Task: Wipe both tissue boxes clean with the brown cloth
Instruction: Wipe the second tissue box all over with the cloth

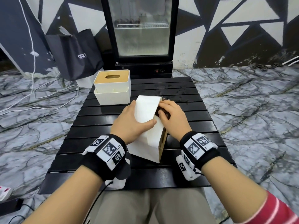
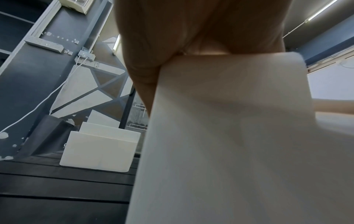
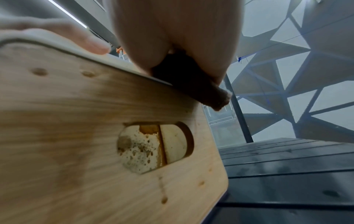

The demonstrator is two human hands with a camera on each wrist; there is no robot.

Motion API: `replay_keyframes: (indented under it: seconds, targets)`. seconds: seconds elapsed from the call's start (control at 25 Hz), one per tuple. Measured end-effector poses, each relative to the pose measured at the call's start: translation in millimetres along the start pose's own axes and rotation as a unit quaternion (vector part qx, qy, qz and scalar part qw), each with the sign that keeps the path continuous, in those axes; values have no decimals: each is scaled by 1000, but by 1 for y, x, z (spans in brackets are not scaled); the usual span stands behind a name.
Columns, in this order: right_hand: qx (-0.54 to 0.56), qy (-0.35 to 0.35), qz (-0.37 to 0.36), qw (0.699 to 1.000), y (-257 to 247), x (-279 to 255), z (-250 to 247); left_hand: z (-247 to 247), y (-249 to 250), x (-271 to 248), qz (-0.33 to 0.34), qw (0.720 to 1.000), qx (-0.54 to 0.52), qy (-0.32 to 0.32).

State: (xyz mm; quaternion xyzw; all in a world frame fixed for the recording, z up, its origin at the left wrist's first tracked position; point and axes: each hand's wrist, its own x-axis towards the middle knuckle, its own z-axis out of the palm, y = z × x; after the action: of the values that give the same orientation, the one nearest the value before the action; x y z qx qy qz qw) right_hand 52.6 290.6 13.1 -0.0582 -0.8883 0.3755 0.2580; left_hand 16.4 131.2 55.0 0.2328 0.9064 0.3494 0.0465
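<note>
**A:** Starting at the left, where did the second tissue box (image 1: pixel 112 87) stand?

**B:** Upright at the far left of the black slatted table (image 1: pixel 186 123), wooden lid up, well apart from both hands. Nothing touched it.

**A:** And the left hand (image 1: pixel 131 122)?

**B:** It lay on the near tissue box (image 1: pixel 148 126), which was tipped on its side with the wooden lid (image 3: pixel 76 136) facing right. The fingers curved over the far-left edge and the thumb lay across the white wall, so the hand was gripping it steady.

**A:** The brown cloth (image 3: pixel 193 84)?

**B:** Bunched under the right hand (image 1: pixel 171 117), whose fingers were curled round it, pressing it against the box's upper right edge, where wall meets lid.

**A:** What could have gone wrong?

**B:** I judged the box the weak point. Resting on a narrow side, it could have slid or rolled leftward under a hard rightward-to-leftward stroke if the left hand's hold had loosened. The lid might also have popped off under pressure along its seam; I could not tell how firmly it sat. A loose cloth end (image 3: pixel 222 100) hung past the corner and could have snagged in the lid's opening (image 3: pixel 155 147). Dark wet-looking patches on the slats (image 1: pixel 169 89) could have dirtied wiped faces again.
</note>
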Motion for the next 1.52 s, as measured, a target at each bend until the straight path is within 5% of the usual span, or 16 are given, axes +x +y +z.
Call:
replay_keyframes:
  seconds: [0.36, 0.52, 0.76, 1.08, 1.28, 1.52]
  targets:
    - [47, 40, 18, 998, -14, -43, -7, -1, 2, -3, 12, 1000, -19, 14]
    - [81, 50, 30, 995, -20, -62, -17, -11, 5, -2, 15, 999, 11, -30]
    - [101, 12, -31, 994, -36, -82, -8, -18, -2, -15, 8, 999, 6, -44]
    - [51, 14, -31, 998, -31, -67, 9, -7, -8, -15, 34, 997, -70, -21]
    - [54, -33, -102, 993, -28, -76, 2, -6, -11, -15, 35, 997, -66, -14]
    - [44, -21, -62, 997, -32, -66, 4, -7, -8, -15, 32, 996, -83, -16]
